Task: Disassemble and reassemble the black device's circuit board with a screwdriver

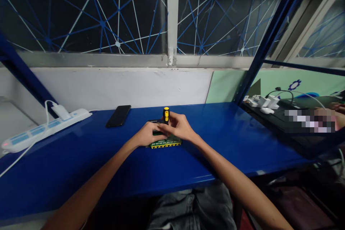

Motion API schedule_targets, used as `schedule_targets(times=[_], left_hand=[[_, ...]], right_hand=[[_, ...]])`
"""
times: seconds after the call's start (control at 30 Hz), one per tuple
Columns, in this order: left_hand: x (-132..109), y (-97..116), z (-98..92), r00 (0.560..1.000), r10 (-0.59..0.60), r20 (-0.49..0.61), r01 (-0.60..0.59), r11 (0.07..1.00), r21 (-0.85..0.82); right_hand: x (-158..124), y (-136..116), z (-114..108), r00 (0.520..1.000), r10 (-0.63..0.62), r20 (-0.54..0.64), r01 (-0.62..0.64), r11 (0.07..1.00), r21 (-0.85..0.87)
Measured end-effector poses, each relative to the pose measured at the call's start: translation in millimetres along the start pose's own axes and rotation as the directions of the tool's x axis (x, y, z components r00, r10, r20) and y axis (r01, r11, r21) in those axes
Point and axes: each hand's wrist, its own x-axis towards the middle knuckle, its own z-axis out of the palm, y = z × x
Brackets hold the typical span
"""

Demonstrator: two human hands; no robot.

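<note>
A screwdriver (166,114) with a yellow and black handle stands upright over a green circuit board (161,143), which has a yellow front edge. My right hand (182,126) is closed around the lower part of the screwdriver handle. From the left side, my left hand (147,134) grips the board, its fingers reaching toward the screwdriver. Both hands hide the screwdriver's tip and much of the board. Something dark shows behind the board, mostly covered by my fingers.
On the blue table (107,161) lie a black phone (118,116) and, farther left, a white power strip (45,129) with a plugged-in charger and cable. White chargers (268,102) and cables sit at the right, beyond a blue frame post (253,68). Another person's hand (323,115) is there.
</note>
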Motion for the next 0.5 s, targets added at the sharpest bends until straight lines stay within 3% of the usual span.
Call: schedule_targets(times=[0.5], left_hand=[[-1.1,2.2,0.3,0.999,0.034,0.017,-0.034,0.999,-0.009]], right_hand=[[-1.7,-3.9,0.4,1.0,-0.001,0.007,0.001,1.0,-0.028]])
